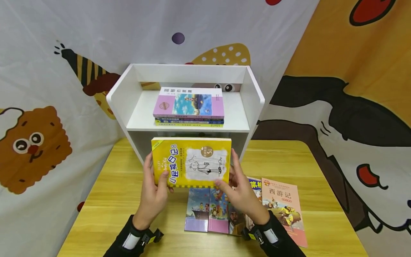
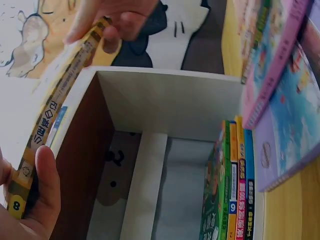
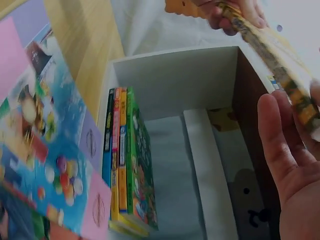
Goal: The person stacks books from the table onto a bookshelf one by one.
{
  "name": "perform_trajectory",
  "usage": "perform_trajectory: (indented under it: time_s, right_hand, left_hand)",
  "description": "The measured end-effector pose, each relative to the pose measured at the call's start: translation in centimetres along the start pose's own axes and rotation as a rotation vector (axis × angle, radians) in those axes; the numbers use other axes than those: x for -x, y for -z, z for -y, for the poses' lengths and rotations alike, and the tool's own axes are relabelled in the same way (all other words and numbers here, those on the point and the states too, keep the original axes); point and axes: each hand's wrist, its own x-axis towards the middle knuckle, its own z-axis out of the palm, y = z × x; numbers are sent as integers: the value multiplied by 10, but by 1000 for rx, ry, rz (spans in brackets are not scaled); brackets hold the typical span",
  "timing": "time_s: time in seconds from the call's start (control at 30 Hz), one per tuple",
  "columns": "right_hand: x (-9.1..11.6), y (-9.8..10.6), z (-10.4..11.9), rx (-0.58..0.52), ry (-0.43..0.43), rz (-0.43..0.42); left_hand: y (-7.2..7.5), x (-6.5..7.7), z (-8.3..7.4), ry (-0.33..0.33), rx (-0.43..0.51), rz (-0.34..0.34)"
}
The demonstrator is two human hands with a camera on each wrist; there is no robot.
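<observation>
I see the left hand point(image 1: 153, 197) and right hand point(image 1: 243, 192) grip a rectangular yellow paperback point(image 1: 192, 162) before the white, boxy bookshelf's point(image 1: 187, 130) front edge.

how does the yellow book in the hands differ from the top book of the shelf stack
The yellow book is held by the left hand and right hand; the top book lies on the stack. The yellow book's cover has a black line drawing; the top book's has a blue colour scene. Both covers show Chinese lettering.
</observation>
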Motion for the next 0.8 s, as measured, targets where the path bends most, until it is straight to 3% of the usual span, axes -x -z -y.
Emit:
perform_trajectory:
  time_s: [0.17,0.33,0.47,0.67,0.8]
  right_hand:
    - [-2,1,6,74,57,57]
    - [-10,7,13,75,108,80]
    - [-15,14,23,35,109,96]
    - [-28,20,39,16,123,123]
    - [-38,23,47,-14,92,134]
  left_hand:
    - [5,-3,-7,22,22,26]
    - [14,-12,-18,74,69,157]
    - [20,-22,-23,49,51,238]
    - [29,-34,-30,-1,-45,247]
    - [32,-43,-36,8,-30,233]
